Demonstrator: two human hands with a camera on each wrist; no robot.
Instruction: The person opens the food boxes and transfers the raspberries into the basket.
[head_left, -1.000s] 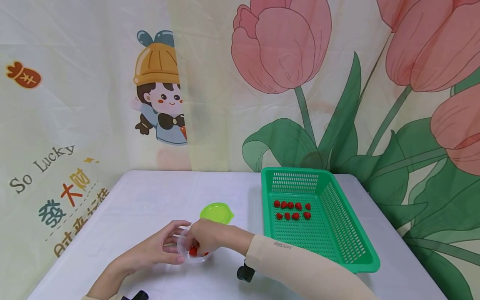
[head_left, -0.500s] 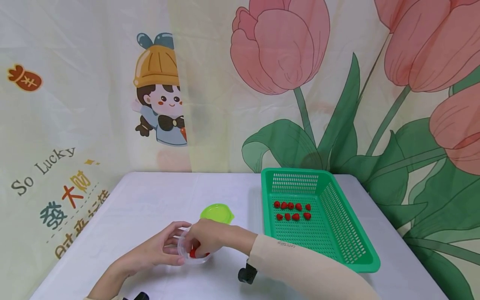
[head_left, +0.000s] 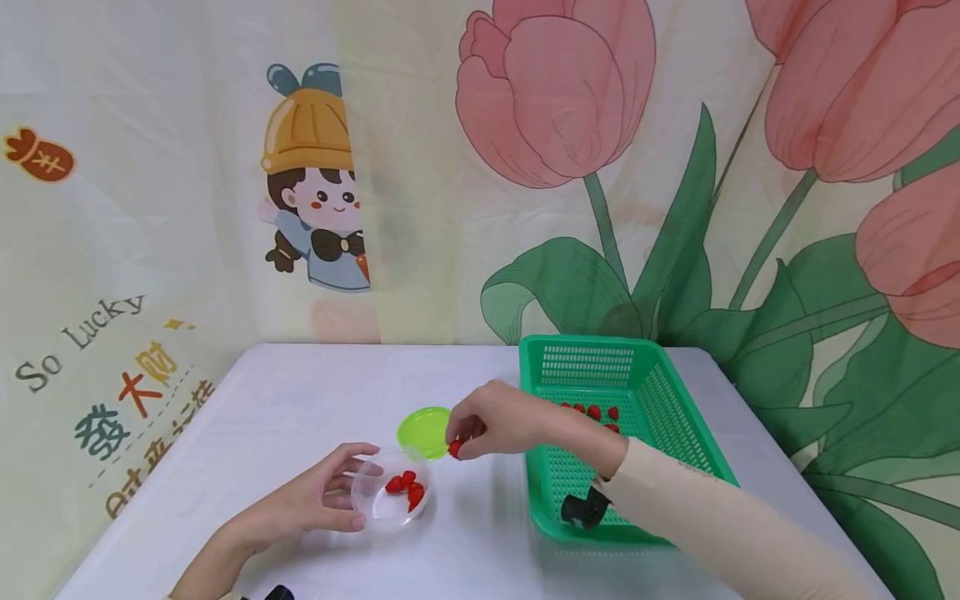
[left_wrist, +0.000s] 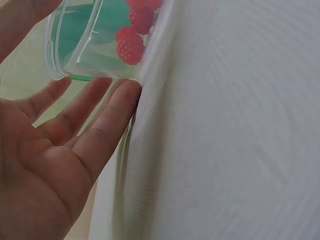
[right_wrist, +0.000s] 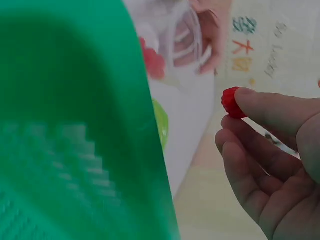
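Note:
My left hand (head_left: 311, 497) curves round the left side of a clear plastic cup (head_left: 372, 518), thumb on the near side and fingers behind. Several red raspberries (head_left: 405, 481) lie inside the cup; in the left wrist view, raspberries (left_wrist: 130, 46) show through its wall close to my fingertips. Above the table, between the cup and the green basket (head_left: 546, 517), my right hand (head_left: 504, 421) pinches one raspberry (right_wrist: 231, 103) between thumb and fingertips. In the basket sit more raspberries (head_left: 594, 412), partly hidden behind my right forearm.
A bright green lid (head_left: 422, 431) lies on the white table (head_left: 322, 383) just behind the cup. The basket's raised, slotted walls stand on the right. Behind the table hangs a printed curtain (head_left: 420, 167) with tulips and a cartoon figure.
My right hand has come up out of the cup with a raspberry and moved right towards the basket. The raspberries left in the cup are now uncovered. My left hand stays at the cup.

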